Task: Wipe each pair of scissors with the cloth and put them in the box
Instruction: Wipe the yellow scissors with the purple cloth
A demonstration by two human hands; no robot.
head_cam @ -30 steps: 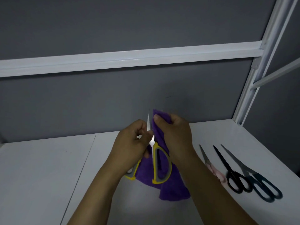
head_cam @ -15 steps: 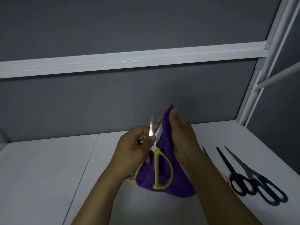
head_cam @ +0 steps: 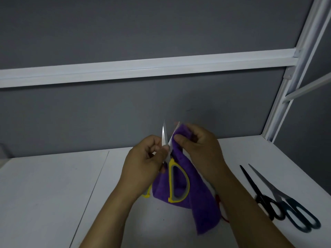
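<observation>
On a white counter (head_cam: 44,185) set against a grey wall crossed by a white rail (head_cam: 143,68), a person worked on a pair of yellow-handled scissors (head_cam: 171,178) held in the air above the surface. The left hand (head_cam: 143,161) was closed on the scissors near the pivot, with one bare blade pointing straight up past the fingers. The blades stood apart. The second blade, angled to the right, was wrapped in a purple cloth (head_cam: 202,203), with only its tip showing above the fabric. The cloth hung down behind the yellow handle loops, its lower end trailing toward the counter. The right hand (head_cam: 200,147) pinched the cloth around that second blade between thumb and curled fingers. A sliver of something red (head_cam: 218,198) showed at the right forearm, too hidden to identify. Further right, two pairs of dark-handled scissors lay side by side on the counter, blades pointing away: a black pair (head_cam: 258,192) and a larger pair (head_cam: 279,196), their handles touching. A white frame post (head_cam: 276,119) rose at the counter's far right corner.
</observation>
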